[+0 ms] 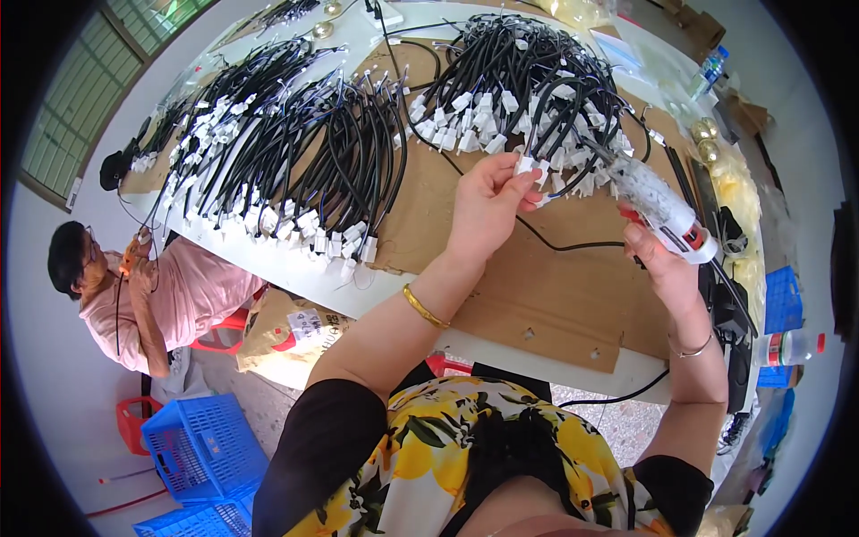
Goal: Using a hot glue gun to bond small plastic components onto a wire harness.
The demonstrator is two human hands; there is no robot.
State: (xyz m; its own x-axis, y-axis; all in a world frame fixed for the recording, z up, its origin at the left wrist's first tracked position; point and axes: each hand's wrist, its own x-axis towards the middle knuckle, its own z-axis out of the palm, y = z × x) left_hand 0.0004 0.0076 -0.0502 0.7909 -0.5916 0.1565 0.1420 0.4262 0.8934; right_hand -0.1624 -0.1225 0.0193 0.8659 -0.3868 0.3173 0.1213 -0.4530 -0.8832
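Observation:
My left hand [488, 204] pinches a small white plastic connector [525, 166] on a black cable, its fingers closed round it. In my right hand [660, 261] is a glue gun [660, 204], white and smeared with residue, with red at the trigger. Its nozzle points up and left, a short way right of the connector. Just beyond my hands lies a big heap of black cables [528, 54], their white connectors toward me. To the left spread more black cables [344, 148] with white connectors at their near ends.
Brown cardboard [546, 309] covers much of the white table, and a black cord [573, 246] crosses it. Plastic bottles [710, 70] stand by the right edge. A person in pink [170, 309] sits at the left, hands on an orange tool. Blue crates [201, 443] stand on the floor.

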